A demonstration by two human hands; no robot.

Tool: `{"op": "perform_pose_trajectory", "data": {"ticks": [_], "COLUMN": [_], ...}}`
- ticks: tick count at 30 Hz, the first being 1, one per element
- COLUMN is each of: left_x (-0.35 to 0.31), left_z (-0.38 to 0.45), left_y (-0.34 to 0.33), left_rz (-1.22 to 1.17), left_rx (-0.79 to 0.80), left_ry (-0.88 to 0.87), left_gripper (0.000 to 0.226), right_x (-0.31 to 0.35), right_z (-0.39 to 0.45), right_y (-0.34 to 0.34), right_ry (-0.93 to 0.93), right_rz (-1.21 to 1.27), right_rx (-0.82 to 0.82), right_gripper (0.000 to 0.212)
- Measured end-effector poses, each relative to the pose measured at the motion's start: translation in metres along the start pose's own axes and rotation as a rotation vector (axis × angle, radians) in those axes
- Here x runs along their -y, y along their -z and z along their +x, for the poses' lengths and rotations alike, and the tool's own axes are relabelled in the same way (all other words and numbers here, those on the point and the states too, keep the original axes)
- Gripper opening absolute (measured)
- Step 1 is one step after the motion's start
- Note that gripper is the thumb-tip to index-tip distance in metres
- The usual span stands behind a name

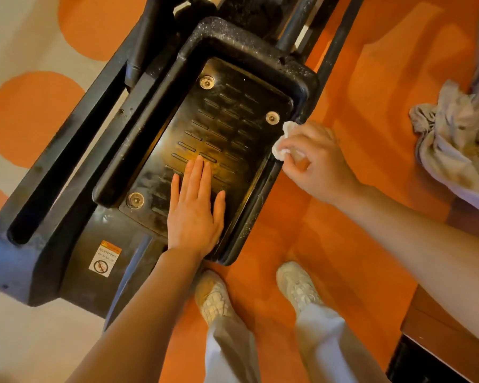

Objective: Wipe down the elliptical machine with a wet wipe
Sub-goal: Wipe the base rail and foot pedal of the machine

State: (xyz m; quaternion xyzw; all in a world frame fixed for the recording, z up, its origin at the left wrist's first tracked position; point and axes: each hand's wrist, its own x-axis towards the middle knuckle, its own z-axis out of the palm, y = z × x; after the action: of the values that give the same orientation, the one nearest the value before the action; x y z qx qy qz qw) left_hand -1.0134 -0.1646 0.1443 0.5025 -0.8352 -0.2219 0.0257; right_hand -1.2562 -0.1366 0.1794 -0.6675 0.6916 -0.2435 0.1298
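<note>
The elliptical machine's black foot pedal [221, 117] fills the middle of the head view, dusty, with raised ribs and three round bolts. My left hand [195, 208] lies flat and open on the pedal's near end, fingers together and pointing away from me. My right hand [315, 161] is shut on a crumpled white wet wipe [284, 140] and presses it against the pedal's right outer rim [271, 172], just below the far right corner.
The machine's black base frame [53, 189] with a warning sticker [105, 258] lies to the left. My two pale shoes [296, 286] stand on the orange floor below the pedal. A bundle of grey cloth [451, 139] lies at the right, above a wooden ledge [437, 322].
</note>
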Motion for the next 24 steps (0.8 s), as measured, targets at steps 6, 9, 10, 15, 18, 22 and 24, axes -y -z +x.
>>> {"op": "perform_pose_trajectory", "data": {"ticks": [6,9,10,15,18,22,24], "left_x": [-0.006,-0.007,-0.006,-0.002,0.003,0.008,0.007], "left_z": [-0.007,-0.006,-0.007,-0.006,-0.008,-0.020,-0.024], "left_y": [-0.012,-0.016,-0.017,-0.018,-0.016,-0.015,-0.017], "left_rz": [0.128,0.143,0.148,0.166,0.174,0.187,0.180], "left_rx": [0.015,-0.008,-0.013,-0.008,0.007,-0.039,-0.066], "left_ry": [-0.018,-0.018,-0.019,-0.044,-0.084,-0.058,-0.033], "left_gripper": [0.065,0.065,0.064,0.065,0.065,0.063,0.062], "right_x": [-0.014,-0.020,-0.020,0.006,0.033,0.049,0.051], "right_z": [-0.019,-0.025,-0.029,-0.053,-0.084,-0.101,-0.102], "right_y": [-0.011,-0.021,-0.026,-0.043,-0.055,-0.063,-0.064], "right_ry": [0.002,0.042,0.067,0.232,0.430,0.522,0.499], "right_rz": [0.120,0.191,0.171,0.197,0.161,0.133,0.141], "right_rx": [0.073,0.152,0.151,0.147,0.180,0.153,0.148], "right_gripper": [0.013,0.030,0.034,0.035,0.034,0.035,0.036]}}
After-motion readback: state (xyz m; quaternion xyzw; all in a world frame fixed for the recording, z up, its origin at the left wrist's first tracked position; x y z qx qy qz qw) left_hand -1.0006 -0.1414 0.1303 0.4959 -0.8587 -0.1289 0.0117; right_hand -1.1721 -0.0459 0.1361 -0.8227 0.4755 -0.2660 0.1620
